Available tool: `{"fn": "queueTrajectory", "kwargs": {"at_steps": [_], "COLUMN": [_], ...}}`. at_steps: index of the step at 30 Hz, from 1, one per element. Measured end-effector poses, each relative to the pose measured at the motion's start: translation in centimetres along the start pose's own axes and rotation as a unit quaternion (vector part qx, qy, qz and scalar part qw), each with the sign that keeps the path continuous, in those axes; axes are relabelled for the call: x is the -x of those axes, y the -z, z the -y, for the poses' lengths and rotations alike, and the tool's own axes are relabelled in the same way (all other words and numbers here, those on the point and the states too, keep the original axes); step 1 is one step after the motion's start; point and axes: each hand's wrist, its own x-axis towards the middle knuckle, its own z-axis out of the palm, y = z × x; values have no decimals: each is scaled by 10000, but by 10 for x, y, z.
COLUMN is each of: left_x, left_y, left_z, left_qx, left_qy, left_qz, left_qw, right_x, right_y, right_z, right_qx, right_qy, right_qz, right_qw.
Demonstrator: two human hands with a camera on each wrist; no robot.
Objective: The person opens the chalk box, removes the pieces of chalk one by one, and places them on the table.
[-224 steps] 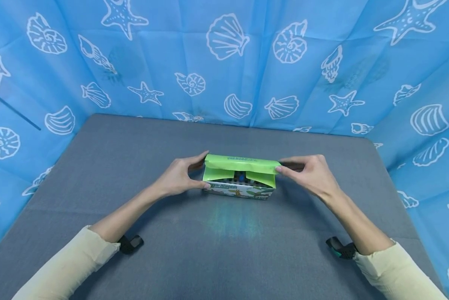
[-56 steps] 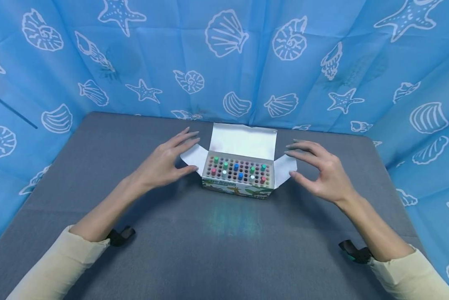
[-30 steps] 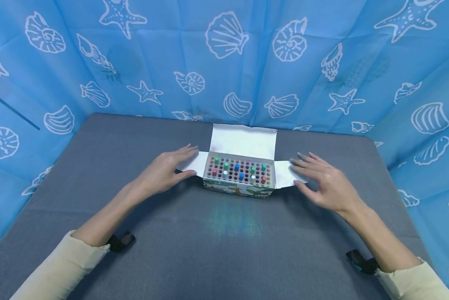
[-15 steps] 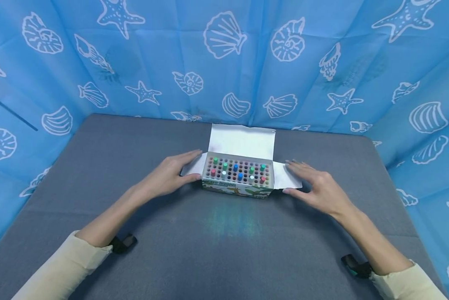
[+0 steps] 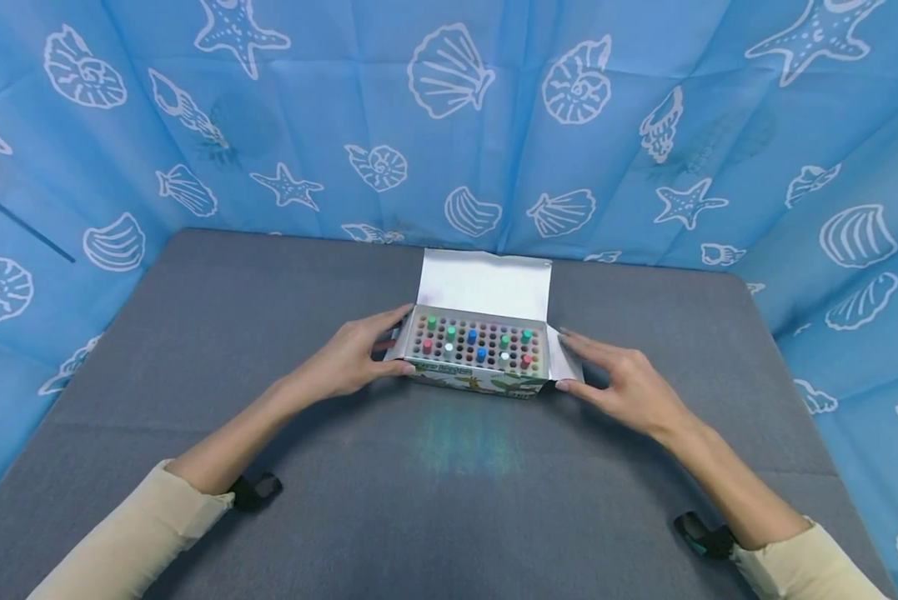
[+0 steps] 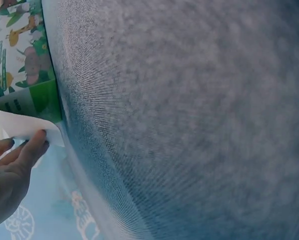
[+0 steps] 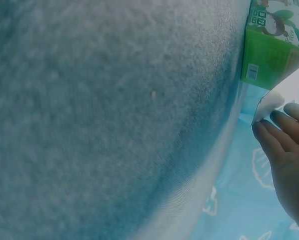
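Observation:
A small green box [image 5: 479, 375] printed with animals stands open mid-table, its white lid flap [image 5: 484, 285] raised at the back. Inside is a grid of holes with several coloured caps [image 5: 475, 343]. My left hand [image 5: 398, 340] spans the box's left end, its fingers pressing the white side flap [image 6: 19, 127] down against it. At the right end my right hand [image 5: 564, 360] touches the other side flap [image 7: 269, 102] with nearly straight fingers [image 7: 284, 130]. Neither hand holds anything else.
The box sits on a grey felt-covered table [image 5: 449, 500]. A blue curtain [image 5: 449, 125] with white shell and starfish prints closes in the back and both sides. Black wrist straps [image 5: 257, 490] show at my cream sleeves.
The lid, shut at first, now stands open. In the last second both hands moved inward and folded the spread side flaps down toward the box ends.

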Motion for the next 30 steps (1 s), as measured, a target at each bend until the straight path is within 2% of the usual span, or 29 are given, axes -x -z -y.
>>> {"fn": "queueTrajectory", "kwargs": {"at_steps": [4,11,15,19,23,30], "left_x": [1,1,-1,-3,-5,-8], "left_y": [0,3,4,3,2,-1], "left_z": [-2,-9,-13,-14,-15,-14], "left_qx": [-24,-237,-191,-121,-258,-196], "left_qy": [74,-115,-111,-88,-98,-112], "left_qz": [-106,-352,-360,-349,-331,-283], "left_qw": [9999,9990,9991,9993,9991,9993], "right_x": [1,-4,-11,-17,-22,-36], "right_y": [-1,-1,-1,-1,-3,-7], "right_z": [1,6,12,15,18,22], "right_qx": [12,-79,-189,-431,-654,-715], "right_qy": [78,415,381,188,93,-79], "right_qz": [-183,-1076,-1427,-1491,-1459,-1399], "right_qw": [9998,9933,9889,9877,9871,9875]}}
